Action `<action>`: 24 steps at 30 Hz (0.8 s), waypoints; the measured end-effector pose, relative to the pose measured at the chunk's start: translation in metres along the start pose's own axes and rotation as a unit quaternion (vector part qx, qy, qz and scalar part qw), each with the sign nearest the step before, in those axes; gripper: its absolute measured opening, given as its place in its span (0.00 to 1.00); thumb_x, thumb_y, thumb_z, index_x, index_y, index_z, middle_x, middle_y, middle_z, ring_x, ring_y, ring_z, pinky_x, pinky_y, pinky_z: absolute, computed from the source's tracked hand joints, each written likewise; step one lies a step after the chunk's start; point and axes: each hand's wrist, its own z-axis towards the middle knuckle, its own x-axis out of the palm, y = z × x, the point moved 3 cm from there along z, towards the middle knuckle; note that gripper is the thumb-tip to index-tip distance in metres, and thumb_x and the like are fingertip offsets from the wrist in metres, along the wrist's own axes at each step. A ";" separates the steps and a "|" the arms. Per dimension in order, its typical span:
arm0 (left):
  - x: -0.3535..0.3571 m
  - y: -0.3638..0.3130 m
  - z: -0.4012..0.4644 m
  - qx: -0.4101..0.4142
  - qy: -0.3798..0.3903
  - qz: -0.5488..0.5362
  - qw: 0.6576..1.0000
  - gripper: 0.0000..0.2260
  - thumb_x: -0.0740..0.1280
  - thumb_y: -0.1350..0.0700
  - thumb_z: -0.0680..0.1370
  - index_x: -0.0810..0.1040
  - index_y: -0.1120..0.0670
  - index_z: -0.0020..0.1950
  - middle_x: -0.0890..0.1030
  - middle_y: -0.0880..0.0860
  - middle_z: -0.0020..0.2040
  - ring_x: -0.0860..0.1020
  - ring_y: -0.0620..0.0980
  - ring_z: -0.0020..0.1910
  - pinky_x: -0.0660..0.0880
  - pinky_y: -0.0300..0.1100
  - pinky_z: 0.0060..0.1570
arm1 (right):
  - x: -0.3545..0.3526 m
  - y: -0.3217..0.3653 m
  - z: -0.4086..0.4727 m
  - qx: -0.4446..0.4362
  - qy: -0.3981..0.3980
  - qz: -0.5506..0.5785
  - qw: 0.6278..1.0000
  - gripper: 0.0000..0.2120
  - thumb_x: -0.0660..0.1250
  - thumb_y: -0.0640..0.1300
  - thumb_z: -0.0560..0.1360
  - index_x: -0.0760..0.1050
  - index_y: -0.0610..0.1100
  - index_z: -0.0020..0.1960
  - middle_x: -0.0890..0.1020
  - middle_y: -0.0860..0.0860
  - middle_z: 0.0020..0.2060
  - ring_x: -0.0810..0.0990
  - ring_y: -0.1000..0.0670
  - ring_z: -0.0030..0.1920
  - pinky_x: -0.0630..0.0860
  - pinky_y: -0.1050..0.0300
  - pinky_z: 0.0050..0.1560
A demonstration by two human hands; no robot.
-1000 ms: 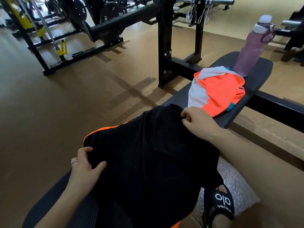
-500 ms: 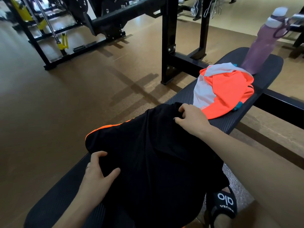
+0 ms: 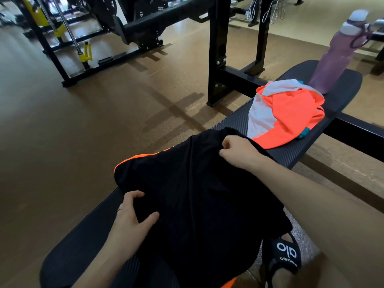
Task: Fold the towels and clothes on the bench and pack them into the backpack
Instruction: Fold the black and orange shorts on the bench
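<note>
A: Starting at 7 o'clock, what is the left hand [image 3: 133, 217] doing?

B: It grips the near-left edge of the black garment [image 3: 197, 200], fingers curled over the fold and thumb laid on top; the cloth bunches under it, so I judge it thin, soft and light, with no stiffness to hold a crease by itself.

A: And the garment itself?

B: It lies draped across the middle of the surface [image 3: 83, 242], its right side hanging off the edge toward the sandalled foot [image 3: 284, 258] at 5 o'clock; an orange trim [image 3: 143, 157] shows along its far-left hem; slippery sports fabric, I would guess, so it may slide off if let go.

A: The right hand [image 3: 239, 151]?

B: At about 1 o'clock from the centre, pinching the far edge of the same garment, fingers closed on a small pleat; hem and corners are the sensible holds, since the middle only sags.

A: Further right?

B: An orange and white garment [image 3: 291, 117] lies crumpled at 2 o'clock, just beyond the black one; a purple bottle [image 3: 336, 57] stands upright behind it, near the surface's far end; no backpack is in view.
</note>
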 end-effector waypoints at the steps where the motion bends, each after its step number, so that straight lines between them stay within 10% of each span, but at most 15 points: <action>1: 0.000 0.000 0.000 -0.002 0.001 -0.002 1.000 0.23 0.74 0.49 0.75 0.65 0.35 0.63 0.72 0.48 0.58 0.79 0.54 0.47 0.81 0.53 0.50 | -0.006 -0.004 0.003 0.015 0.002 0.016 1.000 0.03 0.62 0.40 0.74 0.73 0.42 0.46 0.78 0.47 0.42 0.77 0.43 0.47 0.71 0.52 0.44; 9: 0.004 -0.003 -0.003 -0.001 -0.003 -0.009 1.000 0.15 0.71 0.51 0.79 0.69 0.38 0.60 0.71 0.49 0.58 0.83 0.49 0.35 0.83 0.50 0.43 | -0.022 -0.045 0.010 0.053 -0.084 0.041 0.994 0.06 0.61 0.43 0.80 0.73 0.40 0.50 0.77 0.46 0.45 0.75 0.43 0.50 0.65 0.54 0.45; 15: 0.009 -0.011 -0.021 -0.031 0.013 -0.049 0.998 0.18 0.71 0.48 0.78 0.68 0.38 0.64 0.80 0.56 0.48 0.85 0.48 0.38 0.83 0.48 0.45 | -0.022 -0.044 -0.015 0.053 0.070 0.037 0.996 0.16 0.74 0.52 0.73 0.74 0.44 0.53 0.81 0.49 0.46 0.79 0.47 0.48 0.73 0.54 0.46; 21: 0.016 -0.015 -0.036 -0.039 0.022 -0.102 0.994 0.13 0.72 0.59 0.78 0.75 0.45 0.58 0.77 0.58 0.50 0.84 0.52 0.39 0.84 0.51 0.46 | -0.041 -0.063 -0.029 0.056 -0.022 0.034 0.998 0.11 0.71 0.50 0.76 0.76 0.44 0.48 0.80 0.46 0.47 0.76 0.47 0.46 0.68 0.55 0.44; 24: 0.019 -0.020 -0.045 -0.039 0.018 -0.122 0.992 0.11 0.70 0.54 0.80 0.74 0.44 0.59 0.78 0.58 0.52 0.84 0.50 0.42 0.84 0.48 0.44 | -0.038 -0.071 -0.039 0.088 0.067 0.031 0.993 0.17 0.73 0.57 0.73 0.73 0.45 0.41 0.77 0.49 0.37 0.75 0.49 0.36 0.69 0.58 0.35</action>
